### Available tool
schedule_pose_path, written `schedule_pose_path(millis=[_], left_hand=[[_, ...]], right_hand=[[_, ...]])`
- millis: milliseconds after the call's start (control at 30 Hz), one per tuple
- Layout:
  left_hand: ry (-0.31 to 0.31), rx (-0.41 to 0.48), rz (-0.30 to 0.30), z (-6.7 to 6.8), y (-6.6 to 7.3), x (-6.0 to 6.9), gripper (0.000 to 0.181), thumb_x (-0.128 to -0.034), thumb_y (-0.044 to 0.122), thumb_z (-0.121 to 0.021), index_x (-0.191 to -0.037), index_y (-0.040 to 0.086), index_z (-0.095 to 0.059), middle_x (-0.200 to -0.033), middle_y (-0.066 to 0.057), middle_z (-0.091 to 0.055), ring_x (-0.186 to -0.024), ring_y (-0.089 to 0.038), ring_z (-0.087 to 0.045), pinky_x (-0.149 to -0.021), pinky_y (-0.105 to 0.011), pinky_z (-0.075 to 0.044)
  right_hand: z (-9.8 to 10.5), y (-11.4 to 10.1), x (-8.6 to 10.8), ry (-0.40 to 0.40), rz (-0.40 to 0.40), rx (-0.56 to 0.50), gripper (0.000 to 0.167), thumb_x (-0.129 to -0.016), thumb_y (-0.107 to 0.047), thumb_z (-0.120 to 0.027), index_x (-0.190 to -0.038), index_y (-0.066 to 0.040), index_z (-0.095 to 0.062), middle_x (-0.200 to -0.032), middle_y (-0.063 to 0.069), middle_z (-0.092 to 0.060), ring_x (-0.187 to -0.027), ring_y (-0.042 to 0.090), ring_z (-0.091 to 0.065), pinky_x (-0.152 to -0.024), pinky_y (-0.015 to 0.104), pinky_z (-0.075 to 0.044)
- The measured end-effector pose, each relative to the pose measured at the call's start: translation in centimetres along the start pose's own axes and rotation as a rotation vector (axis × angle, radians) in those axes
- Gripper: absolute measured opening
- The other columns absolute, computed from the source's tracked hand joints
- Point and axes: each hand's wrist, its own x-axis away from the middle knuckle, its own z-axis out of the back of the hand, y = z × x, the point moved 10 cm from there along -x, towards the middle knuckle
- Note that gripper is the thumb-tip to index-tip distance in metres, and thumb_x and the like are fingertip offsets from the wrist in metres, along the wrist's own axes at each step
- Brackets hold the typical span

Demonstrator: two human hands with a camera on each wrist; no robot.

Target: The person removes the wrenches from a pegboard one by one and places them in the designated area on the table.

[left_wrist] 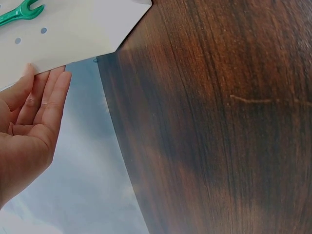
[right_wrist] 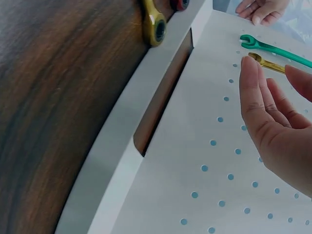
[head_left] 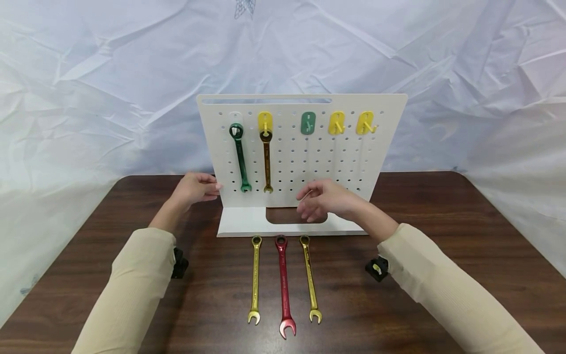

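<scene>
A white pegboard stands on the table. At its left edge is my left hand, pinching the edge with the thumb on the front face and the fingertips behind. My right hand hovers before the lower middle of the board, fingers loosely bent, holding nothing. A green wrench hangs from a white hook, and beside it a dark gold wrench from a yellow hook. Lying in front of the base are a left gold wrench, a red wrench and a right gold wrench.
To the right on the board sit a green hook and two yellow ones, the inner hook and the outer hook, all bare. Dark wood forms the tabletop. A pale crinkled sheet hangs behind.
</scene>
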Motion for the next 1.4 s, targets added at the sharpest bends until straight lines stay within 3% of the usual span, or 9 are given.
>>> schedule_pose_path(millis=[367, 567, 767, 1400], left_hand=[[-0.003, 0.009, -0.003, 0.1, 0.1, 0.1, 0.031, -0.0923, 0.012, -0.055, -0.114, -0.01, -0.053, -0.115, -0.026, -0.055, -0.105, -0.037, -0.055, -0.087, -0.04, -0.049], [-0.005, 0.003, 0.008, 0.1, 0.1, 0.2, 0.031, -0.0923, 0.013, -0.055, -0.115, -0.009, -0.054, -0.116, -0.025, -0.054, -0.106, -0.035, -0.056, -0.087, -0.039, -0.049], [-0.008, 0.002, 0.01, 0.0, 0.1, 0.2, 0.032, -0.0923, 0.013, -0.055, -0.116, -0.009, -0.053, -0.117, -0.025, -0.054, -0.107, -0.035, -0.055, -0.088, -0.04, -0.049], [-0.002, 0.011, 0.0, -0.1, 0.3, 0.3, 0.029, -0.0923, 0.011, -0.055, -0.112, -0.009, -0.055, -0.114, -0.025, -0.055, -0.106, -0.036, -0.055, -0.088, -0.041, -0.049]], right_hand=[[-0.1, -1.9, -1.0, 0.028, 0.026, 0.001, 0.029, -0.091, 0.003, -0.05, -0.118, 0.013, -0.047, -0.106, 0.027, -0.058, -0.097, 0.039, -0.057, -0.081, 0.046, -0.052], [-0.2, -3.3, -1.7, 0.031, 0.073, 0.022, 0.03, -0.091, 0.002, -0.052, -0.119, 0.013, -0.047, -0.11, 0.027, -0.056, -0.096, 0.032, -0.057, -0.082, 0.042, -0.052], [0.1, -4.3, -2.2, 0.071, 0.089, 0.03, 0.03, -0.09, 0.001, -0.055, -0.118, 0.011, -0.049, -0.112, 0.028, -0.054, -0.101, 0.038, -0.054, -0.079, 0.039, -0.054], [0.3, -7.0, -3.6, 0.141, 0.128, -0.045, 0.033, -0.09, 0.004, -0.054, -0.122, 0.006, -0.048, -0.118, 0.02, -0.054, -0.11, 0.033, -0.052, -0.086, 0.041, -0.05]])
